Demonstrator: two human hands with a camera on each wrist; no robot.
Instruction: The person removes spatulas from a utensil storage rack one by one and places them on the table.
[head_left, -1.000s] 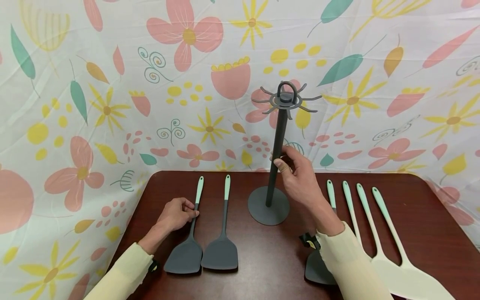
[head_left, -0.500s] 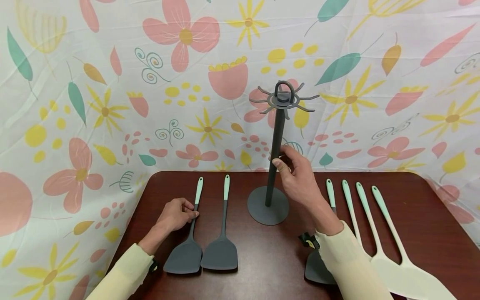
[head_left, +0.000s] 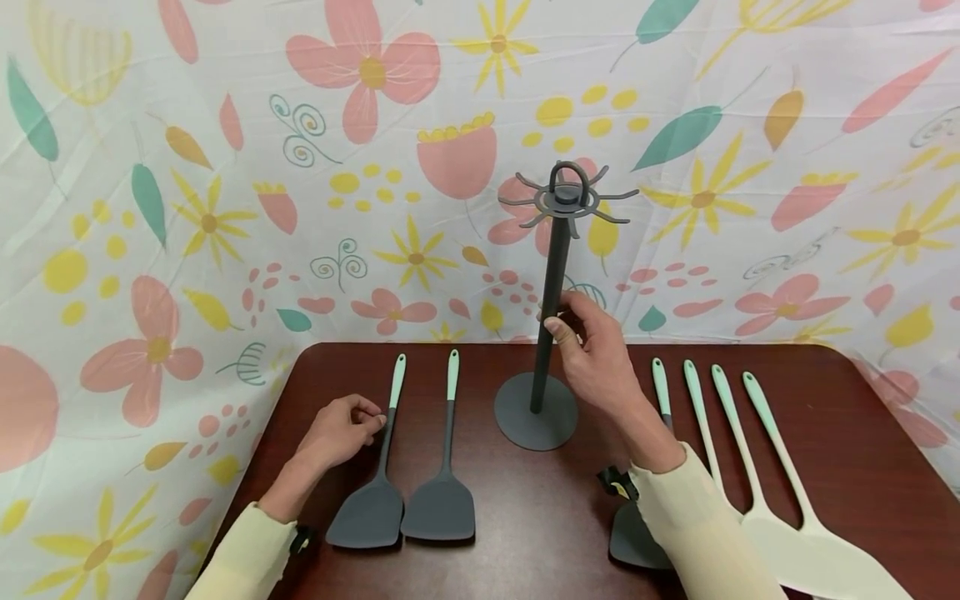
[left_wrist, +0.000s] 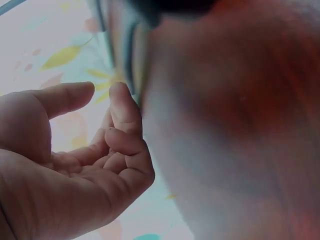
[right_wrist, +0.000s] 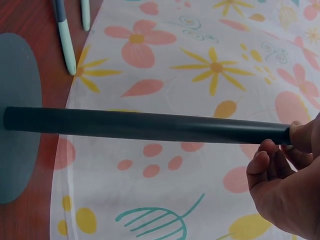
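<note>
A dark grey utensil stand [head_left: 551,287] with a round base and a ring of hooks on top stands upright near the table's back edge. My right hand [head_left: 598,358] grips its pole at mid-height, thumb in front. My left hand [head_left: 336,432] is beside the shaft of a grey spatula with a mint handle [head_left: 367,512], fingers loosely bent. In the left wrist view a gap shows between thumb and fingertip, with nothing held. A second grey spatula [head_left: 440,508] lies just to the right of the first.
To the right lie another grey spatula [head_left: 637,537], partly hidden under my right forearm, and several cream utensils with mint handles [head_left: 768,412]. A flower-printed cloth [head_left: 420,192] hangs behind the dark wooden table [head_left: 540,517].
My left hand has let go of the leftmost spatula's shaft and drawn back slightly to the left. My right hand and the stand have stayed in place.
</note>
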